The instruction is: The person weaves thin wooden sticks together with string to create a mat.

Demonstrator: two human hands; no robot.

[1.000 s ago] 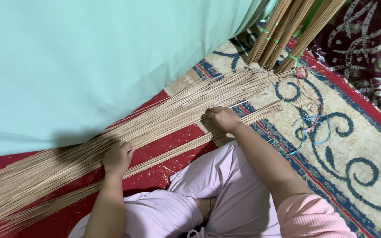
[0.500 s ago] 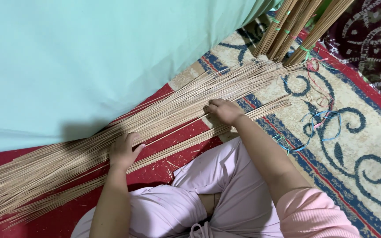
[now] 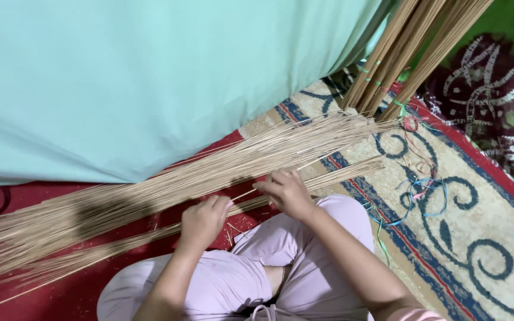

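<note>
Dry, matt, seemingly woody sticks (image 3: 168,190) on woven carpet (image 3: 483,220)

Pale green wall (image 3: 150,77), patterned rug (image 3: 477,238)

Left hand (image 3: 202,219) and right hand (image 3: 287,191) pinch one thin stick (image 3: 244,194) beside the long sticks (image 3: 168,184) on the carpet (image 3: 477,238).
</note>
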